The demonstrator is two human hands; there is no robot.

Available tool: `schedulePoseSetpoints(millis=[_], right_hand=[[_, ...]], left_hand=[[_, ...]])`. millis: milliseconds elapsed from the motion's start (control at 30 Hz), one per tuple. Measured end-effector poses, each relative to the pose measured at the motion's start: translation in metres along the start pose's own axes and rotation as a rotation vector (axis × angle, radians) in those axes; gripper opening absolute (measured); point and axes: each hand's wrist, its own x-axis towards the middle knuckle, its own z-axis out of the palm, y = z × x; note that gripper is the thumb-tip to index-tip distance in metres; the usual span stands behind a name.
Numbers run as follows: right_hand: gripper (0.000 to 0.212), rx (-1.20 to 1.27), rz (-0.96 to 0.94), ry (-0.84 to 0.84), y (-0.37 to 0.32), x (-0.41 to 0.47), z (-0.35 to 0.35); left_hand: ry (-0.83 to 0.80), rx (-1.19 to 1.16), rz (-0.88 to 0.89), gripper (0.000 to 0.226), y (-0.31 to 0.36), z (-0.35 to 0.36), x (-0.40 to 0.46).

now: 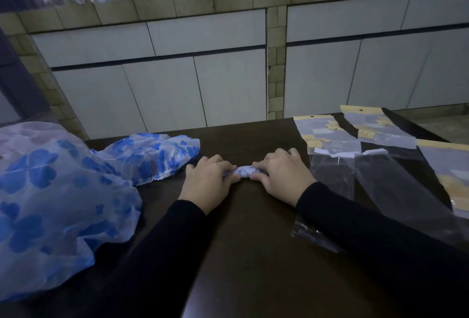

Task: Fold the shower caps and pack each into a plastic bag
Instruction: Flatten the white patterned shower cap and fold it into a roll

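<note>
1. Two hands meet at the centre of the frame on a dark wooden table (253, 241): the left hand (206, 182) and the right hand (281, 174), both in black sleeves.
2. Between them lies a rolled shower cap (245, 172), a tight pale bundle on the tabletop; each hand's fingers are curled and clamped over one end of it.
3. At centre left, a loose shower cap (157, 157) with blue flowers lies spread, just beside the left hand.
4. A larger heap of blue-flowered caps (50, 203) fills the lower left.
5. Clear plastic bags (355, 155) with yellow header strips lie at the right, some overlapping; one passes under the right forearm.
</note>
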Motion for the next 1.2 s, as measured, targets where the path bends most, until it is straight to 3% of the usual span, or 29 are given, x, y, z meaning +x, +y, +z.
schedulePoseSetpoints(millis=[133, 433, 600, 733, 867, 933, 1100, 1200], right_hand=[[0.039, -0.015, 0.001, 0.053, 0.000, -0.003, -0.001], [0.035, -0.072, 0.004, -0.063, 0.001, 0.008, -0.013], [0.036, 0.019, 0.083, -0.121, 0.003, 0.012, -0.019], [0.033, 0.125, 0.081, 0.038, 0.004, 0.004, -0.005], [0.030, 0.105, -0.034, 0.191, 0.004, 0.004, -0.001], [0.030, 0.079, -0.065, 0.138, 0.007, 0.007, -0.003], [0.037, 0.068, -0.109, -0.064, 0.018, 0.009, -0.010], [0.045, 0.064, -0.136, -0.140, 0.022, 0.009, -0.014]], left_hand=[[-0.001, 0.063, 0.010, 0.034, 0.002, -0.003, 0.001], [-0.105, 0.119, -0.020, 0.032, 0.009, -0.009, 0.007], [-0.034, -0.061, -0.088, 0.022, 0.005, -0.009, 0.007], [0.031, -0.058, -0.029, 0.005, 0.005, -0.007, 0.006], [0.105, -0.032, -0.028, 0.012, 0.003, -0.002, 0.006], [0.137, -0.009, 0.007, 0.018, 0.000, 0.000, 0.006], [0.025, 0.000, 0.025, 0.045, -0.003, 0.001, 0.003], [0.004, -0.004, 0.010, 0.047, -0.002, 0.000, 0.004]])
